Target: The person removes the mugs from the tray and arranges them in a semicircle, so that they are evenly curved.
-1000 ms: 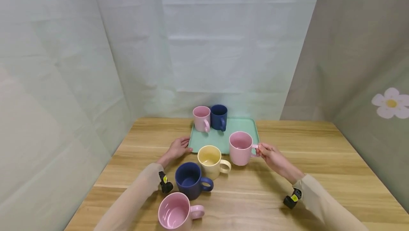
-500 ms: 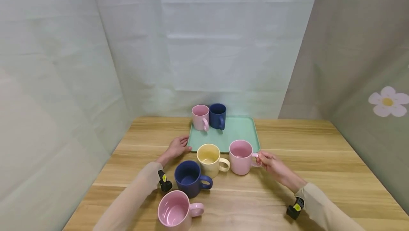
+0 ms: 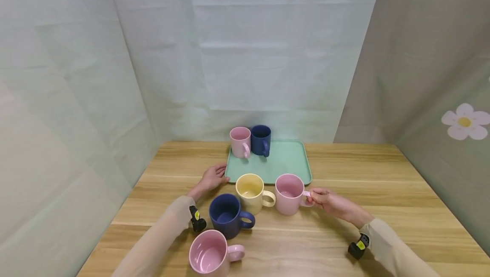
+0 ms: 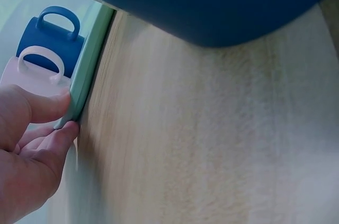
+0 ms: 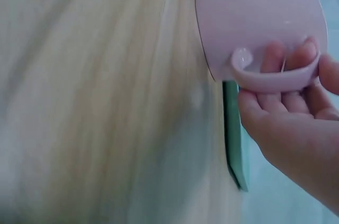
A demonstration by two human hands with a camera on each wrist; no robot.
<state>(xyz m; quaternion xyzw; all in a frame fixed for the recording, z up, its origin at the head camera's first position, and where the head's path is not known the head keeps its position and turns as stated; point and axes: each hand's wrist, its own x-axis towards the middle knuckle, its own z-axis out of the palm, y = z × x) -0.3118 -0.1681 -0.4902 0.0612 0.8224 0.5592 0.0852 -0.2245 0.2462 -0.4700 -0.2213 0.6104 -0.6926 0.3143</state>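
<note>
Head view: left hand (image 3: 212,178) pinches the green tray (image 3: 285,164); right hand (image 3: 334,202) grips an upright pink mug (image 3: 289,202) by its handle (image 5: 273,81), before the tray.

No text, brand, number or sign can be read. The black device on the left wrist (image 3: 198,224), to the near left of the green tray (image 3: 283,158), and the black device on the right wrist (image 3: 356,251), to its near right, each carry a yellow patch (image 3: 197,215), too small to make out.
</note>
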